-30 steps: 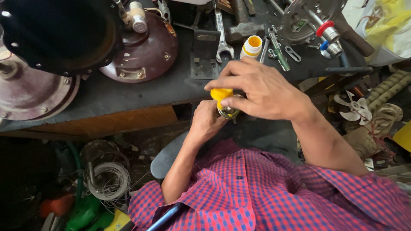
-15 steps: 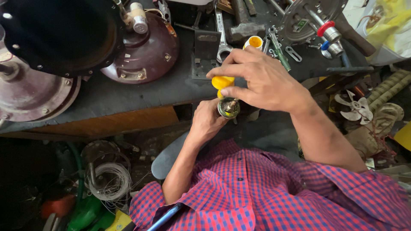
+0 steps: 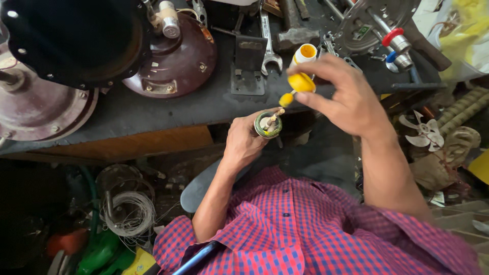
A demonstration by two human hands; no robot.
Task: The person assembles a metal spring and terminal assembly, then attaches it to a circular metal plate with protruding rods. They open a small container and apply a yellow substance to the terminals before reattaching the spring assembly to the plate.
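Note:
My left hand [image 3: 244, 142] grips a small round green-rimmed part [image 3: 268, 125] at the front edge of the dark workbench [image 3: 168, 109]. My right hand [image 3: 341, 94] is raised above it and pinches a yellow cap with a short applicator [image 3: 297, 85], whose tip touches the top of the round part. A small white bottle [image 3: 305, 52] with yellow contents stands open on the bench just behind my right hand.
Two maroon dome-shaped motor housings [image 3: 175, 63] and a large black round cover [image 3: 76, 40] fill the bench's left. A spanner [image 3: 267, 43], a hammer [image 3: 295, 30] and a metal disc assembly [image 3: 372, 23] lie at the back. Wire coils [image 3: 127, 214] sit on the floor; a white fan blade [image 3: 422, 131] lies right.
My right hand has lifted off the round part, drawing the yellow cap and its applicator up and to the right. The green-rimmed part in my left hand is now uncovered.

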